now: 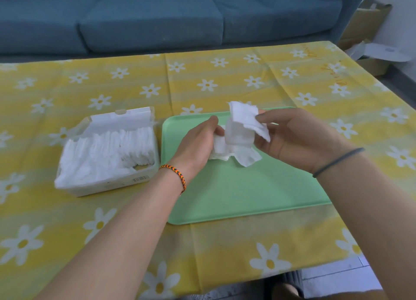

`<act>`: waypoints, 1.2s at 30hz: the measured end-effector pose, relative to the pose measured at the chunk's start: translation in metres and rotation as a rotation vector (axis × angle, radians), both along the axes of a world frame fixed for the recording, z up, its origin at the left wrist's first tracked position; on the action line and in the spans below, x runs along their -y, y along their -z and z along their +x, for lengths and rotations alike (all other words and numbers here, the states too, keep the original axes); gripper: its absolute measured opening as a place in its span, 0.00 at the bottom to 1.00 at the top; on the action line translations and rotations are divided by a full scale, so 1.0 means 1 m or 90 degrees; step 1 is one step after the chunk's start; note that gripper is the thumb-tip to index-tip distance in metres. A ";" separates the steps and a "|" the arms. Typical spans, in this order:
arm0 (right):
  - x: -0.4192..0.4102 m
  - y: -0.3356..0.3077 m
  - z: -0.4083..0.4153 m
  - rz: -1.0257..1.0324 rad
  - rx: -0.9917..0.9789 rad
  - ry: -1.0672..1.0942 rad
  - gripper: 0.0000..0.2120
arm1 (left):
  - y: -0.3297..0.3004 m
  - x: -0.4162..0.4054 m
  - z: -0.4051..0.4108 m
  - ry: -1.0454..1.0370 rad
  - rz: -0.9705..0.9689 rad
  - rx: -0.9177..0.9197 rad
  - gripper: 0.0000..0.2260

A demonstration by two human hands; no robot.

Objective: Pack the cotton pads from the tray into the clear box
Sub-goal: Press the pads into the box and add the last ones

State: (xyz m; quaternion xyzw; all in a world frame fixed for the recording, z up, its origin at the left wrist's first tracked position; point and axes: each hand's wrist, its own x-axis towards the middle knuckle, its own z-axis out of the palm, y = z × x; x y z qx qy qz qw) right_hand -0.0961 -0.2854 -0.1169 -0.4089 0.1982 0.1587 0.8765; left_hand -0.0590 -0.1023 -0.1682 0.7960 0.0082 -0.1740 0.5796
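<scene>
Hands meet above the flat mint-green plastic tray (247, 187): our left hand (198, 142) clutches a bunch of white square cotton pads (221, 147), our right hand (290, 135) pinches more, likely squaring them for the nearly full clear plastic box (144, 178).

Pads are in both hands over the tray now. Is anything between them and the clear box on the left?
Nothing visible blocks the way. The cotton pads are held by the left hand and right hand above the green tray. The clear box sits beside the tray, lid open, with only bare tablecloth between them.
</scene>
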 end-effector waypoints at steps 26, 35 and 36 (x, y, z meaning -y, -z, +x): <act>-0.019 0.011 0.000 -0.244 -0.014 0.012 0.15 | 0.002 0.002 0.002 -0.041 -0.087 0.050 0.11; -0.027 0.012 -0.003 -0.278 -0.018 -0.034 0.11 | 0.004 0.001 0.002 -0.041 -0.079 0.099 0.07; -0.028 0.012 -0.003 -0.287 -0.017 -0.042 0.10 | 0.006 0.001 0.003 -0.041 -0.080 0.105 0.08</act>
